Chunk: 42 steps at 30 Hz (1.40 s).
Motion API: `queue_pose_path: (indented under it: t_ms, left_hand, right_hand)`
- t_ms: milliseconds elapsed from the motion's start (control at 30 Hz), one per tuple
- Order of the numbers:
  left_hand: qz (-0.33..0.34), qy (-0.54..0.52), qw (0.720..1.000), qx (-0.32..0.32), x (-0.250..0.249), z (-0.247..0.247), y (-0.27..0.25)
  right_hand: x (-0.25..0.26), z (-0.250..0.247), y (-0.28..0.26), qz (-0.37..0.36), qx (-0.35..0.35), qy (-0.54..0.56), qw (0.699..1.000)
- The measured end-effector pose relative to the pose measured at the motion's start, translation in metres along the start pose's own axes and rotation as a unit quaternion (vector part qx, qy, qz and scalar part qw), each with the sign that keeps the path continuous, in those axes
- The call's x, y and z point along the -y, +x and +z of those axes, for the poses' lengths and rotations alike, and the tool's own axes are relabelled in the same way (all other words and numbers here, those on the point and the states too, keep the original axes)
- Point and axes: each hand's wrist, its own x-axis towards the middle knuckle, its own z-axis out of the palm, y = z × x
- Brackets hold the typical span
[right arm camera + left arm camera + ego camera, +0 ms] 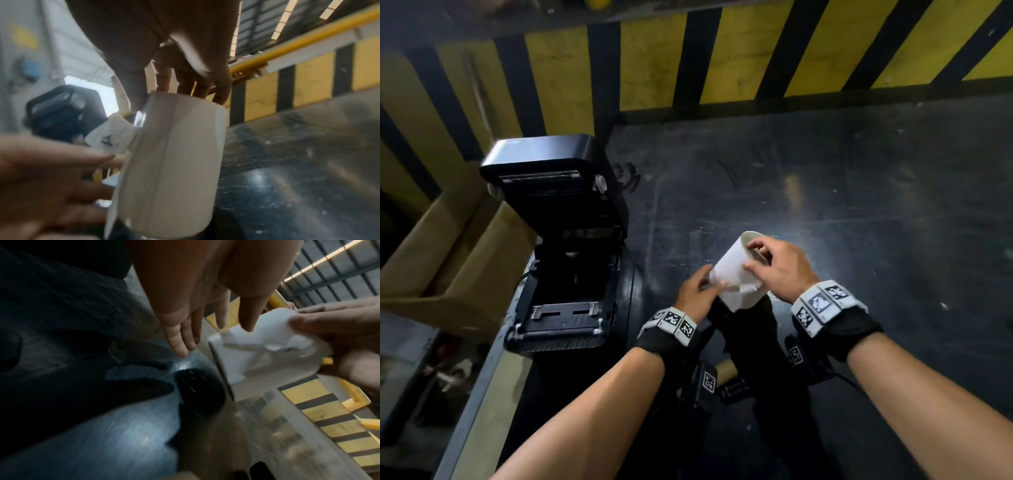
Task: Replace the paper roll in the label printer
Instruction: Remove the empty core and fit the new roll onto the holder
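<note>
Holding the fresh paper roll (736, 270) up off the dark worktop (859, 205), the person has it tilted, one open core end pointing up and away from them. It sits between both hands, in front of their body and to the right of the label printer (565, 246), well apart from it.

The right hand (777, 267) has the upper end: fingers curled over the rim and into the core, thumb against the outer wrap. The left hand (697, 294) is at the lower end, fingers fairly straight, its fingertips touching a crumpled loose flap of paper (273, 344) that peels off the roll's side; whether it actually pinches that flap I cannot tell.

I would guess the roll is light and firm as a whole, the wound paper stiff enough to take a squeeze, but the outer layer is thin and tears or creases easily, as the rumpled tab suggests. The glossy wrap looks a bit slippery, so the end rims and core seem the surest places to grip, leaving the loose end free for feeding.

The printer stands with its lid (551, 164) tipped back and its roll bay (575, 274) showing dark, with no roll visible in it. A cardboard box (448, 253) sits to its left, and yellow-and-black striped boarding (722, 58) runs behind the bench.
</note>
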Motion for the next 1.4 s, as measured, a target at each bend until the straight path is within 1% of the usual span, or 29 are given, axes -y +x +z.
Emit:
queue_pose_path:
  t_ms: [33, 100, 133, 200, 267, 333, 400, 467, 533, 600, 700, 767, 833, 867, 933, 1100, 1233, 1300, 1400]
  left_hand:
    - [-0.001, -0.022, 1.000, -0.008, -0.004, -0.002, -0.002]
    - [-0.029, -0.097, 0.995, -0.016, -0.011, -0.005, -0.006]
    - [-0.038, -0.132, 0.991, -0.008, -0.016, -0.007, -0.009]
    - [-0.034, -0.177, 0.983, 0.023, -0.024, -0.010, -0.019]
    - [-0.028, -0.191, 0.980, 0.055, -0.028, -0.014, -0.030]
    - [-0.015, -0.197, 0.977, 0.074, -0.035, -0.018, -0.041]
    - [0.000, -0.207, 0.976, 0.071, -0.043, -0.021, -0.051]
    - [0.015, -0.211, 0.975, 0.061, -0.049, -0.024, -0.059]
    - [0.021, -0.198, 0.979, 0.049, -0.052, -0.027, -0.066]
    - [0.020, -0.177, 0.983, 0.033, -0.051, -0.030, -0.070]
    - [0.009, -0.145, 0.989, 0.012, -0.049, -0.035, -0.071]
    - [0.000, -0.123, 0.992, 0.005, -0.046, -0.037, -0.071]
    - [-0.022, -0.117, 0.993, 0.005, -0.042, -0.038, -0.070]
    - [-0.039, -0.113, 0.993, 0.004, -0.039, -0.038, -0.070]
    - [-0.069, -0.098, 0.993, -0.003, -0.034, -0.039, -0.067]
    - [-0.107, -0.068, 0.992, -0.022, -0.023, -0.039, -0.060]
    - [-0.130, -0.064, 0.989, -0.018, -0.014, -0.038, -0.054]
    - [-0.132, -0.062, 0.989, -0.011, -0.014, -0.040, -0.052]
    - [-0.132, -0.060, 0.989, 0.014, -0.013, -0.045, -0.048]
  right_hand:
    - [0.001, -0.006, -0.003, 0.027, -0.008, 0.053, 0.998]
    - [0.002, -0.014, -0.007, 0.057, -0.009, 0.129, 0.990]
    - [0.003, -0.017, -0.009, 0.063, -0.009, 0.166, 0.984]
    - [0.007, -0.023, -0.014, 0.075, -0.013, 0.238, 0.968]
    - [0.011, -0.027, -0.019, 0.092, -0.012, 0.305, 0.948]
    - [0.017, -0.029, -0.025, 0.100, 0.000, 0.368, 0.925]
    - [0.022, -0.031, -0.031, 0.103, 0.010, 0.420, 0.902]
    - [0.026, -0.031, -0.037, 0.098, 0.014, 0.434, 0.895]
    - [0.025, -0.028, -0.041, 0.093, 0.018, 0.404, 0.910]
    - [0.022, -0.025, -0.045, 0.076, 0.023, 0.333, 0.940]
    - [0.018, -0.025, -0.049, 0.016, 0.016, 0.215, 0.976]
    - [0.018, -0.026, -0.052, -0.017, 0.013, 0.153, 0.988]
    - [0.018, -0.023, -0.055, -0.066, 0.024, 0.068, 0.995]
    - [0.019, -0.021, -0.057, -0.087, 0.033, 0.027, 0.995]
    - [0.019, -0.015, -0.060, -0.109, 0.052, -0.017, 0.993]
    - [0.012, 0.006, -0.066, -0.123, 0.090, -0.037, 0.988]
    - [0.004, 0.020, -0.057, -0.114, 0.095, -0.047, 0.988]
    - [0.003, 0.020, -0.052, -0.100, 0.099, -0.023, 0.990]
    - [0.001, 0.013, -0.045, -0.054, 0.104, 0.028, 0.993]
